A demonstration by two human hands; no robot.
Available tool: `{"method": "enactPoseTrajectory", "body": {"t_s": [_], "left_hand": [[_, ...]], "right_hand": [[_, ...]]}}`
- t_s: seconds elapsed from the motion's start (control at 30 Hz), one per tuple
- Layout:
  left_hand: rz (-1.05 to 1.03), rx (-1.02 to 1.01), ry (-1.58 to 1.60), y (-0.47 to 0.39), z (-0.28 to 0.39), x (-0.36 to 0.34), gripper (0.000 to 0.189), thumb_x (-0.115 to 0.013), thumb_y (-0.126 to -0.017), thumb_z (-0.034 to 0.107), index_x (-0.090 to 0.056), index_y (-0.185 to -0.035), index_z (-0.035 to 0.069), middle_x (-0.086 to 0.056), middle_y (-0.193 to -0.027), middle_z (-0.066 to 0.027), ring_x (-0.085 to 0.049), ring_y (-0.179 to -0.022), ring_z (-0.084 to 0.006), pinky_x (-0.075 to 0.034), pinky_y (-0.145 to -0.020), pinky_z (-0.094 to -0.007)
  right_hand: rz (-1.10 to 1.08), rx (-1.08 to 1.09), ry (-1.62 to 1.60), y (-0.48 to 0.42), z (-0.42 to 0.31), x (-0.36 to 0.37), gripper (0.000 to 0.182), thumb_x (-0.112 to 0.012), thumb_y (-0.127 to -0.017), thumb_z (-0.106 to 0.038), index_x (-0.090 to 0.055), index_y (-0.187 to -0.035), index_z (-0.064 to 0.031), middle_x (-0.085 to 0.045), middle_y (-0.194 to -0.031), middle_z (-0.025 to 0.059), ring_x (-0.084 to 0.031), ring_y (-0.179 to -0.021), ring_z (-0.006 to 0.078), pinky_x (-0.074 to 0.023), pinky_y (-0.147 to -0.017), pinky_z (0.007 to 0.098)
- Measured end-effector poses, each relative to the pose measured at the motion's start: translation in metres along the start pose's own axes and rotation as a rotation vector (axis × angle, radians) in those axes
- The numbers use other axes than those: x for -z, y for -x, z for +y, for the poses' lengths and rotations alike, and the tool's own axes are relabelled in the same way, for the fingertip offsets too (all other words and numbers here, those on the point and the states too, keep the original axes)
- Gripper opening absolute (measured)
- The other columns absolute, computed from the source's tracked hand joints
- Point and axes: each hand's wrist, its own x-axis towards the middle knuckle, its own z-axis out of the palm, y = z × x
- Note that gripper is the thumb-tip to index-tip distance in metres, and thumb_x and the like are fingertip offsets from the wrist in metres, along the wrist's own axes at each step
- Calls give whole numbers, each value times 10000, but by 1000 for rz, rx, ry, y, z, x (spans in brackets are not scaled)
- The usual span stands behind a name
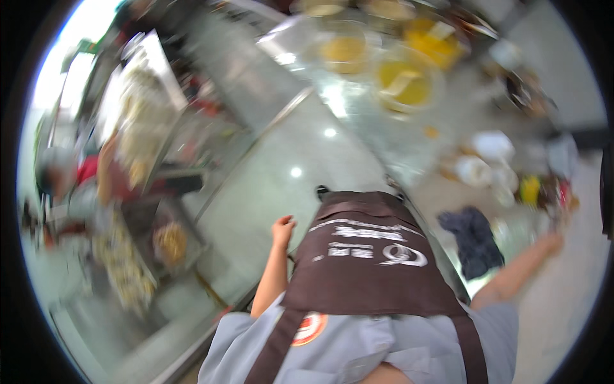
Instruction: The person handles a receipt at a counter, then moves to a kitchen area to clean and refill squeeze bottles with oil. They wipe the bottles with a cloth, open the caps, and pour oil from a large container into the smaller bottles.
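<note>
My left hand hangs beside the brown apron, above the floor. Its fingers look partly curled, and no object shows in it. On the other side, my right arm stretches out over the metal worktop. Blurred, my right hand is close to a group of small bottles or jars, among them a yellow-labelled container and a red one. Whether it touches or grips one is unclear. A dark crumpled cloth lies between that arm and my apron.
Tubs of yellow liquid stand at the worktop's far end. White containers sit nearer. Across the tiled floor, a person works beside a tray of pale food and a bag of yellowish pieces.
</note>
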Motion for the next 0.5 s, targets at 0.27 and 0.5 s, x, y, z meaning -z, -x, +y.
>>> {"method": "enactPoseTrajectory", "body": {"t_s": [0.27,0.5], "left_hand": [[328,253,54,-46,-83,96,183,-662,-809,213,-667,-827,30,-682,-740,-110,-636,-608,-238,-506,-609,-386],[306,-98,-124,-148,44,126,425,-491,-923,362,-620,-784,-18,-603,-725,-217,-618,-699,-316,-456,-655,-429]], "right_hand": [[-28,477,-277,340,-256,-121,170,-615,-787,-35,-635,-918,72,-653,-862,160,-640,-748,216,-522,-689,275],[-1104,250,-300,626,-320,-273,106,-614,-872,-26,-609,-978,-26,-593,-909,30,-576,-744,109,-477,-671,233]]}}
